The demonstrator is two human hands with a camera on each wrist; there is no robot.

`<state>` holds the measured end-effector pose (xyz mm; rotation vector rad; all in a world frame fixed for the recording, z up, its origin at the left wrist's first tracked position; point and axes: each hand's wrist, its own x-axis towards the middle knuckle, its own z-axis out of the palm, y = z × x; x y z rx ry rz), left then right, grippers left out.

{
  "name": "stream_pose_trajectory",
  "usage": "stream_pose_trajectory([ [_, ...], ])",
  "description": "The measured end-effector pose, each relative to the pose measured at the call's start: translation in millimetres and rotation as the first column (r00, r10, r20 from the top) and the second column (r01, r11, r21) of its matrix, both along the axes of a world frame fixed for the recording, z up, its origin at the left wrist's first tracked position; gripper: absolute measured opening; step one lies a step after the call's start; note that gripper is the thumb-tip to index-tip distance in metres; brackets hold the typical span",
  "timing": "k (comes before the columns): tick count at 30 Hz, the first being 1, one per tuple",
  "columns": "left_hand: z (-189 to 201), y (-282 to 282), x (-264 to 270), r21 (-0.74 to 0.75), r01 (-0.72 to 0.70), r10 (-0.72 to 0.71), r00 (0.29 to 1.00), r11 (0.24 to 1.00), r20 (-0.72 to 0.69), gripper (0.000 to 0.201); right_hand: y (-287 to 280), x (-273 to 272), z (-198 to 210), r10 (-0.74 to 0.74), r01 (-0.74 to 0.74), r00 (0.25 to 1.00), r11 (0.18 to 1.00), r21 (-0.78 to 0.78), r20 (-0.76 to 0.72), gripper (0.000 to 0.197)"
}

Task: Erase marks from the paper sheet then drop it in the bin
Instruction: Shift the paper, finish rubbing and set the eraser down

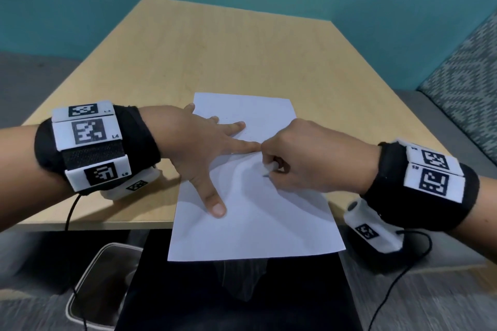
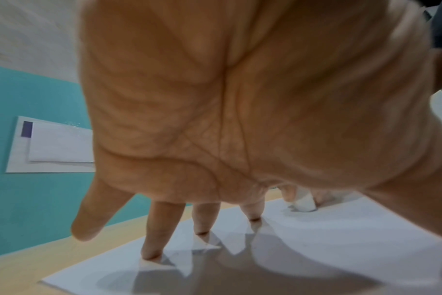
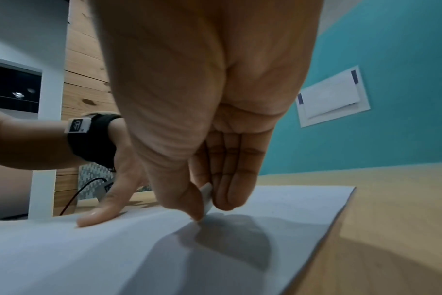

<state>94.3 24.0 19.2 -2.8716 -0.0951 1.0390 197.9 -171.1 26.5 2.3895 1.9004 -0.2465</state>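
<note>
A white paper sheet (image 1: pixel 250 209) lies on the wooden table (image 1: pixel 209 56), its near edge hanging over the table's front. My left hand (image 1: pixel 204 148) is spread flat on the sheet's left side, fingertips (image 2: pixel 201 229) pressing the paper (image 2: pixel 316 239) down. My right hand (image 1: pixel 304 153) pinches a small white eraser (image 1: pixel 269 169) and holds its tip against the middle of the sheet. In the right wrist view the eraser (image 3: pixel 206 196) sits between thumb and fingers, touching the paper (image 3: pixel 88 249). Faint marks show near the sheet's far part.
A bin (image 1: pixel 99 285) with a grey rim stands on the floor below the table's front left. My dark-clothed lap (image 1: pixel 236 290) is under the sheet's overhang. A patterned seat (image 1: pixel 468 88) is at the right. Teal walls enclose the table's far side.
</note>
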Motion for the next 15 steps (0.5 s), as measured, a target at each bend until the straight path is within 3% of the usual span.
stream_pose_trajectory([
  [5, 0.2, -0.8, 0.4, 0.011, 0.000, 0.000, 1.000, 1.000, 0.018, 0.144, -2.2, -8.0, -1.5, 0.087, -0.089, 0.993, 0.996, -0.019, -0.075, 0.006],
  [11, -1.7, 1.1, 0.6, -0.004, 0.007, -0.007, 1.000, 1.000, 0.030, 0.147, 5.7, 4.4, -3.2, 0.067, -0.065, 0.997, 0.996, 0.055, -0.039, 0.003],
  [15, -2.5, 1.1, 1.2, 0.010, 0.002, -0.002, 1.000, 1.000, 0.024, 0.147, 1.6, -4.8, -1.8, 0.106, -0.107, 0.992, 0.994, -0.005, -0.070, 0.007],
])
